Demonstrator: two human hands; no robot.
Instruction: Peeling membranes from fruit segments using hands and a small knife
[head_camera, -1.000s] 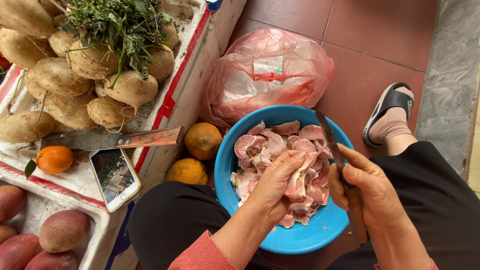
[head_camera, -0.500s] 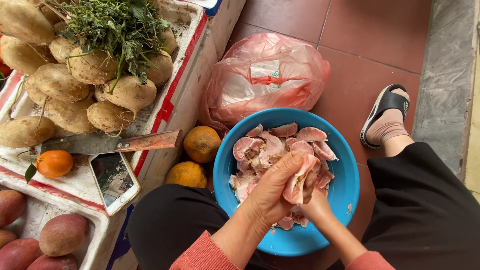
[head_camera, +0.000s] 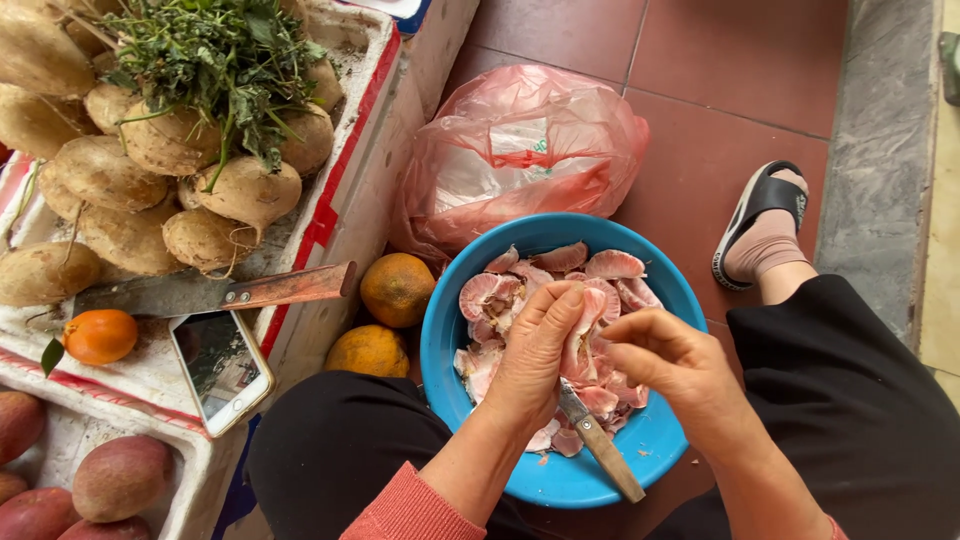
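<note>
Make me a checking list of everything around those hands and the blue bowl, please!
Surface: red tiled floor; blue bowl rests on the lap.
Job's things: pink pomelo segments fill the bowl; a small knife lies among them.
Clutter: pink plastic bag, two oranges, cleaver, phone, tangerine, jicama tubers under green herbs, reddish fruits.
Fingers: left hand and right hand both pinch one segment.
Cables: nothing seen.
Surroundings: white foam boxes, sandalled foot, grey kerb.
</note>
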